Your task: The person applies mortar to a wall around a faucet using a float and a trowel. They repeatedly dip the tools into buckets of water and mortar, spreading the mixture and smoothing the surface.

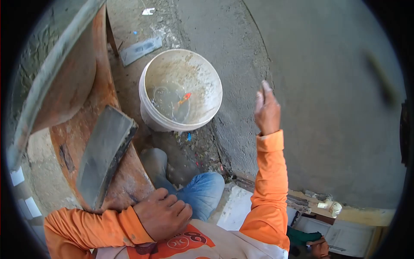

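Several fingers of the left hand (164, 213) curl by the shirt (226, 241) on my distant feed; whether they grip anything, I cannot tell. Farther out, the right hand (268, 111) extends near gray plaster (332, 103), thumb and forefinger parted. To its left stands a white bucket (203, 84) holding water (166, 96), a flat plate (141, 50) lying just beyond.

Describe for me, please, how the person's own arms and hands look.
The left hand and right hand are ungloved. The left sleeve and right sleeve are long and orange, with matching cuffs at the wrists; the left has small greyish marks near its cuff.
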Tool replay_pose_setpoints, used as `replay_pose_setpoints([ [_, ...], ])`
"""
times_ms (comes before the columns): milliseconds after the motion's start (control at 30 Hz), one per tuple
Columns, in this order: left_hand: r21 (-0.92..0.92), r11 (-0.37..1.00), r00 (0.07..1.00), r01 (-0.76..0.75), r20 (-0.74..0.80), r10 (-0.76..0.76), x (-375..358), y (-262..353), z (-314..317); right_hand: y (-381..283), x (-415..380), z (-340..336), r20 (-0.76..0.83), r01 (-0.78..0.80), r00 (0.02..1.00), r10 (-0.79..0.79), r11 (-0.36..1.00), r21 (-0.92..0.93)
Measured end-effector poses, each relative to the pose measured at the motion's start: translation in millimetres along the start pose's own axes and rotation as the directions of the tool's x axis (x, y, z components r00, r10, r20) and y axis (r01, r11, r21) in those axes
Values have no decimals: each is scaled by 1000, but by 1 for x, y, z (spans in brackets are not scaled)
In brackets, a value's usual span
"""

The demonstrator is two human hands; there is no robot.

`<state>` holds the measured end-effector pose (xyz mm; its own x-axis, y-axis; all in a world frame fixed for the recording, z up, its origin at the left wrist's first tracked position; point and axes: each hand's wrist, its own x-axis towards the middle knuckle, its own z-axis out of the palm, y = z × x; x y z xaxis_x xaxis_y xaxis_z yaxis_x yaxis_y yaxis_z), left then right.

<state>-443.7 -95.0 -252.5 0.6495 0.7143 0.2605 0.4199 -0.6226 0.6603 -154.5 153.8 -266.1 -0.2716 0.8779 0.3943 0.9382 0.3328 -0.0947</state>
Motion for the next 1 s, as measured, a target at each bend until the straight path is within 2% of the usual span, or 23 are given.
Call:
replay_pose_setpoints([
  [67,109,994,997,-31,68,24,-4,-2,1,11,20,-27,42,-14,999,23,981,-192],
  [100,80,997,998,-19,65,14,-6,-3,2,13,31,-39,103,-35,993,64,964,-262],
  [200,122,992,996,-34,88,23,-10,-2,4,23,58,-61,174,79,984,-31,959,-274],
  [367,148,987,996,-54,76,43,-13,-3,7,23,84,-64,279,75,960,36,923,-377],
  [467,158,985,997,-70,25,67,-14,-4,8,24,82,-57,269,65,962,53,909,-411],
  [700,171,982,995,-84,59,75,-14,-4,7,17,54,-27,220,-15,962,159,840,-543],
  [800,161,983,993,-91,90,77,-11,-3,4,18,32,0,141,-129,965,221,869,-478],
  [867,135,990,993,-39,114,24,-9,0,3,14,22,9,113,-203,955,273,885,-418],
  [1000,132,987,993,-95,89,83,-6,0,2,11,17,11,70,-243,954,291,890,-386],
])
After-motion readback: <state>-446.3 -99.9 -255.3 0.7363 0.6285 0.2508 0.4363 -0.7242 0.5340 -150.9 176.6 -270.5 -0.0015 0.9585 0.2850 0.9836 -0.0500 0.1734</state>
